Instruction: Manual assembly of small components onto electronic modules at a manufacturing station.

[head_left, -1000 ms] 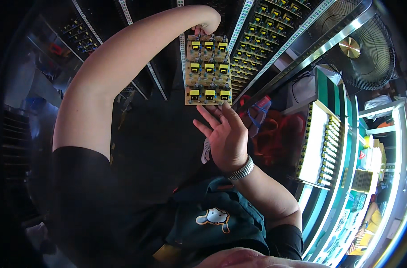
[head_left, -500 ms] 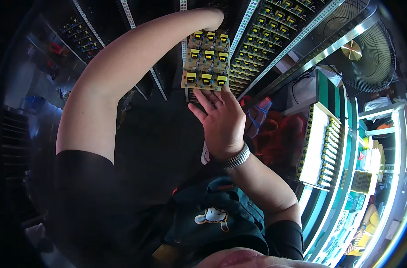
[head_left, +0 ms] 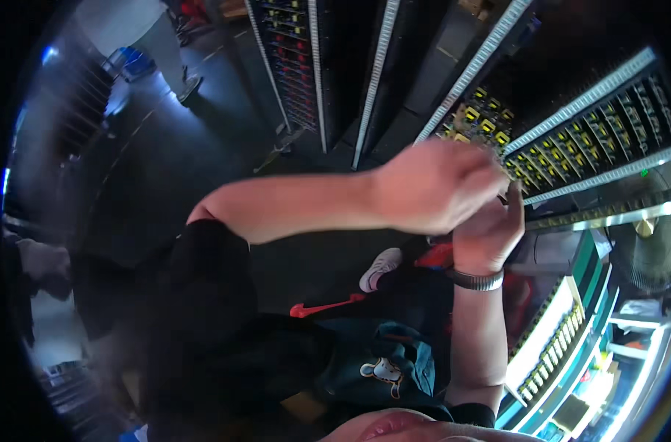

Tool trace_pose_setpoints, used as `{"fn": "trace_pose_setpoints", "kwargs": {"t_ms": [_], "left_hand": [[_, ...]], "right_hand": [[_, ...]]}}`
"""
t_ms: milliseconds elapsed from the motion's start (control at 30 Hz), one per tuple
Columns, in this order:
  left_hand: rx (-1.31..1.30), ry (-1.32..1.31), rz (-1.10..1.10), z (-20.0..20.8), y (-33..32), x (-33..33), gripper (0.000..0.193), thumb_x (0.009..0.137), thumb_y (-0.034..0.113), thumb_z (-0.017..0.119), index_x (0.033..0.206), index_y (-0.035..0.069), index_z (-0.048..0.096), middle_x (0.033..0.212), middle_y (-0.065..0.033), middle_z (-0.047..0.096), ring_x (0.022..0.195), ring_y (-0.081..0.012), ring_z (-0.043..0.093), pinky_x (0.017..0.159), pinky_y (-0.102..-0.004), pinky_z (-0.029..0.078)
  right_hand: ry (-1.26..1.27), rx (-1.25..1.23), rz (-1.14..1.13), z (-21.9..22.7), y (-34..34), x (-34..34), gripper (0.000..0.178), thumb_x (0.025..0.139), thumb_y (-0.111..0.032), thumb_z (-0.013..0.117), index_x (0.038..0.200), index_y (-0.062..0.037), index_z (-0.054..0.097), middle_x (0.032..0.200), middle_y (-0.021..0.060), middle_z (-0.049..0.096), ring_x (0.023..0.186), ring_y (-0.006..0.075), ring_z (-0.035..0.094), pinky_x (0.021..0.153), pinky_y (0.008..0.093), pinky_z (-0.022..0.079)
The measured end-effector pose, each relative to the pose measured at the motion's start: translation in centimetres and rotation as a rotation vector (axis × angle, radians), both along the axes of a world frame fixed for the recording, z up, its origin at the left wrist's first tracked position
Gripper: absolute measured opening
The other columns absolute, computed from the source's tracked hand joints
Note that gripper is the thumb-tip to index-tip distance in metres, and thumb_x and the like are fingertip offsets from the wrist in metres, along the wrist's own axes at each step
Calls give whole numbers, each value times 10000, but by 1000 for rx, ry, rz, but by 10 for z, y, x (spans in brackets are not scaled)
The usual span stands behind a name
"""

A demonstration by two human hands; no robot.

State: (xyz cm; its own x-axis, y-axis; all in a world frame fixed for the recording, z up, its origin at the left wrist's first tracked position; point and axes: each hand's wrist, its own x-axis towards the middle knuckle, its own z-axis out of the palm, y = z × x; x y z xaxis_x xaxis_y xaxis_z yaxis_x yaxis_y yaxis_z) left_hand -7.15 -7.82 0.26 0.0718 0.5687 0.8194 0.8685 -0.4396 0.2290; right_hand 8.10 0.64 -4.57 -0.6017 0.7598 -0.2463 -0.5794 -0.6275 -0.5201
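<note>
Up at the dark rack (head_left: 556,140), both hands are raised together against a panel of small yellow components (head_left: 486,125). Most of that panel is covered by the left hand (head_left: 435,184), whose fingers are curled over its near edge; whether they pinch it cannot be told through the blur. Just below and touching, the right hand (head_left: 490,232) is held fingers up, a metal wristband (head_left: 477,280) worn beneath it. Its grip is hidden behind the left hand.

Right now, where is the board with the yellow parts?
In the head view, the board with the yellow parts sits upper right, mostly hidden behind the left hand, just above the right hand.
</note>
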Motion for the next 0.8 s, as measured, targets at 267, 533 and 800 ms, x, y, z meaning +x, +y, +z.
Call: {"fn": "trace_pose_setpoints", "kwargs": {"t_ms": [267, 533, 800], "left_hand": [[-547, -347, -213, -112, -130, 47, 183, 925, 56, 685, 1100, 52, 633, 1010, -105, 659, 786, -244, 659, 664, -373, 541], [-801, -423, -342, -180, -169, 90, 137, 958, 76, 648, 1089, 45, 628, 1022, -86, 668, 811, -254, 669, 708, -378, 542], [-951, -507, -310, -195, -146, 78, 102, 961, 86, 661, 1054, 46, 658, 983, -77, 692, 777, -244, 667, 698, -356, 534]], "right_hand": [[-58, -34, -3, 15, -1, -24, 858, 1025, -465, 594, 1418, 237, 295, 1501, 355, 375, 1519, 418, 321, 1254, 598, 277], [-83, -22, -83, 7, 26, -43, 809, 1025, -472, 583, 1361, 234, 376, 1420, 360, 441, 1462, 440, 391, 1230, 594, 311], [-83, 54, -162, 0, 56, -86, 957, 998, -509, 601, 1431, 274, 261, 1498, 392, 333, 1464, 432, 363, 1265, 518, 260]]}}
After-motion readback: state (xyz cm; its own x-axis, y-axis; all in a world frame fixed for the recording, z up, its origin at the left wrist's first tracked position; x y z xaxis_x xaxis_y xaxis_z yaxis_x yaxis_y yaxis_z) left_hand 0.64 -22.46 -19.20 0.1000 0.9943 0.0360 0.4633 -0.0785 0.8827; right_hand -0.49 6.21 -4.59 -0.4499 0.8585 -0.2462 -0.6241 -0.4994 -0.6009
